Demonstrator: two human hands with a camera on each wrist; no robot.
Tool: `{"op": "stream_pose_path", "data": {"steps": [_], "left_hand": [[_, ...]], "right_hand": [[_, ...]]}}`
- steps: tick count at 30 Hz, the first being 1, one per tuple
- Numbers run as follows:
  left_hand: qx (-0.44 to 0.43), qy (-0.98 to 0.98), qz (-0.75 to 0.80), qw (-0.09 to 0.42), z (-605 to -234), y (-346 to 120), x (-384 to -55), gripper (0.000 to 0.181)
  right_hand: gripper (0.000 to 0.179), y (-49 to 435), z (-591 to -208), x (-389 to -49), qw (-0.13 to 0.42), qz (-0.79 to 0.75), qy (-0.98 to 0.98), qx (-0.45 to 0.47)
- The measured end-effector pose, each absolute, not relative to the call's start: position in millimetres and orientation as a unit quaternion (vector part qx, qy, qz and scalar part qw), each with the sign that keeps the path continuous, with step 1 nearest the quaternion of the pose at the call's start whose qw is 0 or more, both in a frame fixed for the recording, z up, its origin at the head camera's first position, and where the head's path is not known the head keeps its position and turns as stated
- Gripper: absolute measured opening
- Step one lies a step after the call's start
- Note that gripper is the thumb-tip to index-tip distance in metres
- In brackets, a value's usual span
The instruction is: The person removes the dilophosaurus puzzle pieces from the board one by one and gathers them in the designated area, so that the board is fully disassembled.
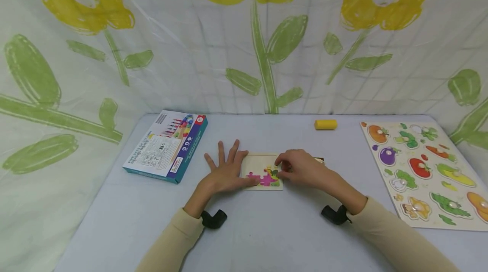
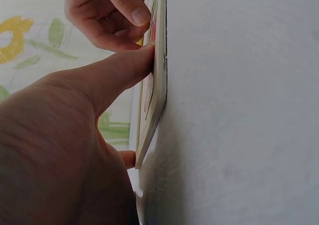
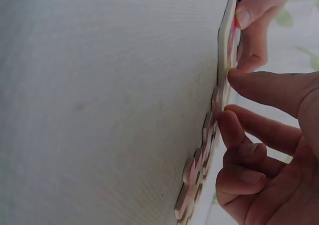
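Observation:
A small wooden jigsaw tray (image 1: 263, 154) lies on the table, its lower part filled with pink, yellow and green pieces. Fingers spread wide, my left hand (image 1: 226, 176) rests at the tray's left side, its thumb pressing on the lower border. My right hand (image 1: 303, 168) is at the right border with thumb and index finger around the edge of a yellow-and-green puzzle piece (image 1: 271, 172); its other fingers are curled. Loose puzzle pieces (image 3: 188, 182) lie in a row beside the tray in the right wrist view, mostly hidden under that hand in the head view.
A boxed set (image 1: 164, 147) lies at the back left. Behind the hands is a yellow cylinder (image 1: 325, 124). A large vegetable peg board (image 1: 423, 174) covers the right side of the table. A flower-printed curtain (image 1: 183, 64) hangs along the back edge.

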State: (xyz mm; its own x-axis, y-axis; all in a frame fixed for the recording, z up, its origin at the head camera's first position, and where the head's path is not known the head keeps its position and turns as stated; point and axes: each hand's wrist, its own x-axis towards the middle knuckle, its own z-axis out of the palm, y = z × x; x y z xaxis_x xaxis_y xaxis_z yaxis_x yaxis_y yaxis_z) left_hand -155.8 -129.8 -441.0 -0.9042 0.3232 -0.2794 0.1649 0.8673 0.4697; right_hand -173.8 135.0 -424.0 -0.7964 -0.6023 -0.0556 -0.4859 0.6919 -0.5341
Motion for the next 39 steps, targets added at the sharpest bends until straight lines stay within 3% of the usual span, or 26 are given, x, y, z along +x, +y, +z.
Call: {"op": "stream_pose_path", "data": {"steps": [15,24,30,39], "left_hand": [[0.127,0.948,0.231,0.177,-440.7,-129.6,-155.2,0.097],[0.122,0.952,0.216,0.18,-438.7,-128.3,-155.2,0.097],[0.122,0.952,0.215,0.18,-439.5,-128.5,-156.2,0.097],[0.121,0.952,0.219,0.178,-439.5,-128.8,-155.6,0.097]], "right_hand": [[0.02,129.1,-423.4,-176.8,0.147,-0.289,0.909,-0.263],[0.019,126.2,-422.2,-174.4,0.117,-0.282,0.918,-0.254],[0.008,124.5,-420.6,-171.8,0.091,-0.29,0.918,-0.256],[0.005,125.8,-420.7,-171.8,0.124,-0.326,0.906,-0.241]]}}
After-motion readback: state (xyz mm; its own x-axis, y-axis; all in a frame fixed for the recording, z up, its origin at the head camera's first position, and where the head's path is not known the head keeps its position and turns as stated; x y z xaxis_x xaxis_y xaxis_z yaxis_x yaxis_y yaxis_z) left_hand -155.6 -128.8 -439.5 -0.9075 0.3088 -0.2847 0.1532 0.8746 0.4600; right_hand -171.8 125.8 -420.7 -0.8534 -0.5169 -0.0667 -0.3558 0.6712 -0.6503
